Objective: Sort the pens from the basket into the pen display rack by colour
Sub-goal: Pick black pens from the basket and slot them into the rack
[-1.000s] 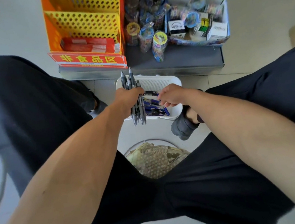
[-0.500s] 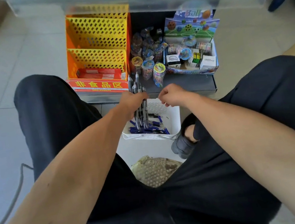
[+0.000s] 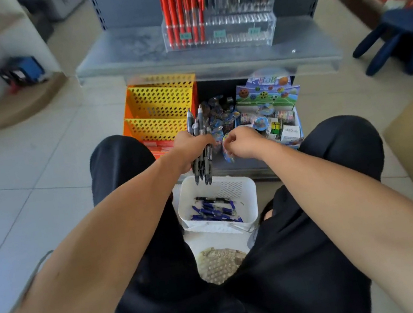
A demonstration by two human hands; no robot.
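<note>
1. The left hand (image 3: 190, 146) grips a bundle of dark grey pens (image 3: 195, 126) above the white plastic basket (image 3: 250, 190)
2. The right hand (image 3: 241, 142) hovers just beside it, fingers curled on nothing visible
3. Blue pens (image 3: 212, 210) lie in the basket, between the person's knees
4. The clear acrylic display rack (image 3: 240, 26) on the grey shelf (image 3: 127, 59) holds red pens (image 3: 181, 3) at its left

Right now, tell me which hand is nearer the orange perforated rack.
Left. The left hand, gripping dark pens, is in front of the orange rack, at its lower right corner; the right hand sits further right.
</note>
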